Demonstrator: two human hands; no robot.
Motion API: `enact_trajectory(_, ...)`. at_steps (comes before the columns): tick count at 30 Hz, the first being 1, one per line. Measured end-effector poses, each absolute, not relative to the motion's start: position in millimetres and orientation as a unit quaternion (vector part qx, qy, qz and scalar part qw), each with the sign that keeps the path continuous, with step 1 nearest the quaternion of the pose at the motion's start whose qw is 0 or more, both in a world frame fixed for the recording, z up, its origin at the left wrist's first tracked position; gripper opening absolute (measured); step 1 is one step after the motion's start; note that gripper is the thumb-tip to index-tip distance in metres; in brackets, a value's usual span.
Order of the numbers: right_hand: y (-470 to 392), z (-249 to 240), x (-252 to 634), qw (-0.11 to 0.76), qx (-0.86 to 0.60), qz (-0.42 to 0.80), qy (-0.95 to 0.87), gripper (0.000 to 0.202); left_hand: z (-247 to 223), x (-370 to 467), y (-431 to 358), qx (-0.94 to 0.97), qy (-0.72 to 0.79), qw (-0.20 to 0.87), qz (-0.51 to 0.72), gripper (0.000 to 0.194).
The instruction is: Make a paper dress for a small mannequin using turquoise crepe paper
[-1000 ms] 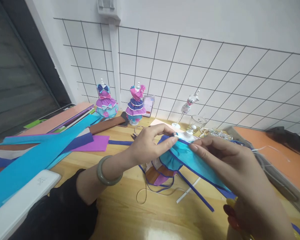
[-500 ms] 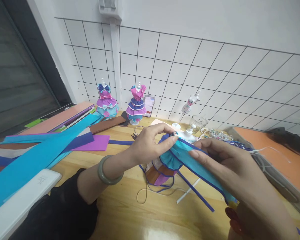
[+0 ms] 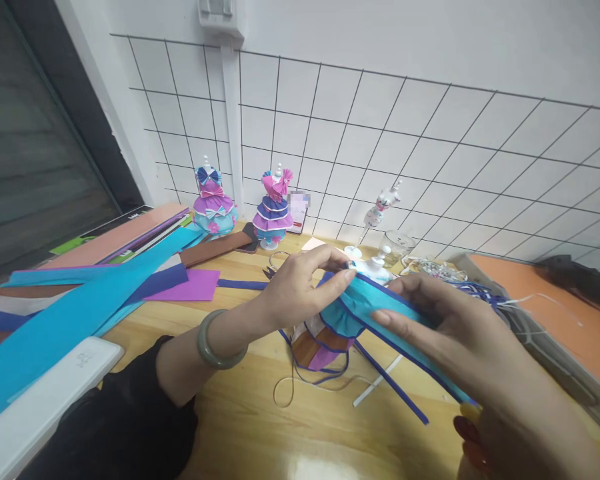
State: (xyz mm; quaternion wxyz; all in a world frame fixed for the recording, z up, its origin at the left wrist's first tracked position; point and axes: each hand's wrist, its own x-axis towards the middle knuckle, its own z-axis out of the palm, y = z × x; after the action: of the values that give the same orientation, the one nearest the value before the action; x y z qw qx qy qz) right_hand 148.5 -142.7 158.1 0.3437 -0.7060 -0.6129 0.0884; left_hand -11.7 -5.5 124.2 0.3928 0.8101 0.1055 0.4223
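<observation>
My left hand (image 3: pixel 300 283) pinches the top edge of a blue strip with dark blue borders (image 3: pixel 375 300) between thumb and forefinger, against a small white dress form (image 3: pixel 379 267). The strip runs down to the right through my right hand (image 3: pixel 460 333), whose thumb lies on its front and whose fingers are behind it. Below my left hand hangs a layered skirt (image 3: pixel 315 343) with blue, brown and purple ruffles edged in dark blue. A thin cord loops on the table beneath it.
Two dressed mini forms (image 3: pixel 214 207) (image 3: pixel 273 213), a phone (image 3: pixel 297 217) and a bare form (image 3: pixel 380 207) stand by the grid wall. Coloured strips (image 3: pixel 95 293) and a white device (image 3: pixel 55 400) lie left. A glass (image 3: pixel 397 247) and an orange-lined tray (image 3: pixel 555 313) are right.
My right thumb has shifted slightly left along the strip, and the strip's surface has tilted a little. My left hand has stayed nearly still.
</observation>
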Motion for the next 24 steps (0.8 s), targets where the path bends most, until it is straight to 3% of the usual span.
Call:
enact_trajectory(3, -140.2, 158.6, 145.6, 0.403, -0.710, 0.101, -0.569, 0.044, 125.4, -11.7, -6.0, 0.814, 0.101, 0.387, 0.421, 0.017)
enact_trajectory(8, -138.1, 159.0, 139.4, 0.427, -0.709, 0.120, -0.549, 0.052, 126.2, -12.4, -7.5, 0.818, 0.098, 0.381, 0.420, 0.016)
enact_trajectory(16, -139.4, 158.6, 136.6, 0.400, -0.725, 0.065, -0.557, 0.051, 125.7, -12.8, -10.4, 0.816, 0.084, 0.390, 0.419, 0.017)
enact_trajectory(20, -140.9, 163.2, 136.2, 0.344, -0.737, 0.050, -0.579, 0.044, 124.9, -12.2, -10.8, 0.817, 0.070, 0.407, 0.402, 0.020)
enact_trajectory(24, -143.0, 166.5, 130.9, 0.343, -0.719, -0.002, -0.604, 0.037, 123.9, -11.6, -11.7, 0.813, 0.049, 0.426, 0.393, 0.022)
